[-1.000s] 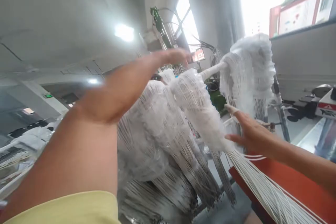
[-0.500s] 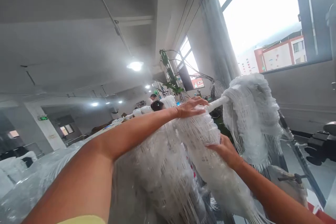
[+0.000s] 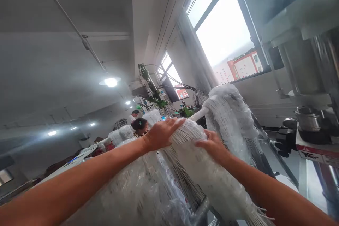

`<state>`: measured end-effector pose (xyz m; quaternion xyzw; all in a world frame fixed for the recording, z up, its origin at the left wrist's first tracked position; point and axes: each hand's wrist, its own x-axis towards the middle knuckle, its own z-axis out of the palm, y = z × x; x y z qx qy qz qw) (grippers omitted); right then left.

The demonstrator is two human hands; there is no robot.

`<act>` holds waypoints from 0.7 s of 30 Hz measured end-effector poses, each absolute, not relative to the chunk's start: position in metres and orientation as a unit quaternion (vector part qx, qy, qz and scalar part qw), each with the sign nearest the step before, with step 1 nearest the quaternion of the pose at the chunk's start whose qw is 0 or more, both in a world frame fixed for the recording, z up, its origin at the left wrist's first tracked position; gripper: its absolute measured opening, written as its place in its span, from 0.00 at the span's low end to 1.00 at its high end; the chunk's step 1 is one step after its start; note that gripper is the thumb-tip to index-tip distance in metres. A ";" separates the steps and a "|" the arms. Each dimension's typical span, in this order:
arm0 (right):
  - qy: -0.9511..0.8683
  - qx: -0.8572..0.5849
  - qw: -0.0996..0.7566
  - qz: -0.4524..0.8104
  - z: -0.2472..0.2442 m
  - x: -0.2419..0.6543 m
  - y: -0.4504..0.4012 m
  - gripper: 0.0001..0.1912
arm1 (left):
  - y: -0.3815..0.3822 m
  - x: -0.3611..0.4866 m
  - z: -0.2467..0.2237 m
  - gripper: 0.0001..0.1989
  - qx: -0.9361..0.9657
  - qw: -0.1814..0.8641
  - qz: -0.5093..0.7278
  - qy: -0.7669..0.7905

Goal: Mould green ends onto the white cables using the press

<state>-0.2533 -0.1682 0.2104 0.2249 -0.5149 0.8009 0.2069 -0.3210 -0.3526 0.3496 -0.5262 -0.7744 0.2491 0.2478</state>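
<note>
A thick bundle of thin white cables [image 3: 186, 131] hangs over a white-wrapped bar [image 3: 199, 114], its strands falling on both sides. My left hand [image 3: 162, 133] is closed over the bundle's near upper side, fingers bent round it. On the right, my right hand [image 3: 214, 145] grips the bundle's other edge, with its thumb on the near face and its fingertips partly hidden. Cloudy plastic film [image 3: 212, 174] hangs below that hand, with cable ends poking out at the bottom. A second bundle of white cables [image 3: 229, 113] is draped over the bar farther off.
Plastic-wrapped bundles [image 3: 127, 190] fill the area below my left arm. A large press machine [image 3: 304, 74] stands close at right. Green machinery [image 3: 153, 91] and a co-worker's head [image 3: 140, 124] are beyond the bar. A slanted metal leg [image 3: 275, 160] reaches down at right.
My view has swung right, bringing the press machine into sight. My left hand has moved from the bundle's top down to its near side, and the right hand still holds the other edge.
</note>
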 end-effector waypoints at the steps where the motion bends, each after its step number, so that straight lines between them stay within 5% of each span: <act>1: -0.513 0.227 0.220 0.798 0.217 -0.257 -0.165 0.16 | -0.347 -0.326 0.352 0.41 -0.519 0.264 0.245 -0.775; 7: -0.553 0.192 0.303 0.752 0.231 -0.275 -0.124 0.17 | -0.292 -0.355 0.358 0.31 -0.497 0.336 0.214 -0.771; 12: -0.628 0.121 0.306 0.705 0.204 -0.273 -0.103 0.18 | -0.274 -0.357 0.346 0.34 -0.518 0.304 0.268 -0.754; 17: -0.633 0.142 0.174 0.741 0.192 -0.269 -0.081 0.24 | -0.273 -0.350 0.367 0.47 -0.552 0.126 0.273 -0.778; 21: -0.784 0.028 0.162 0.599 0.180 -0.226 -0.071 0.28 | -0.264 -0.322 0.366 0.45 -0.554 0.076 0.282 -0.780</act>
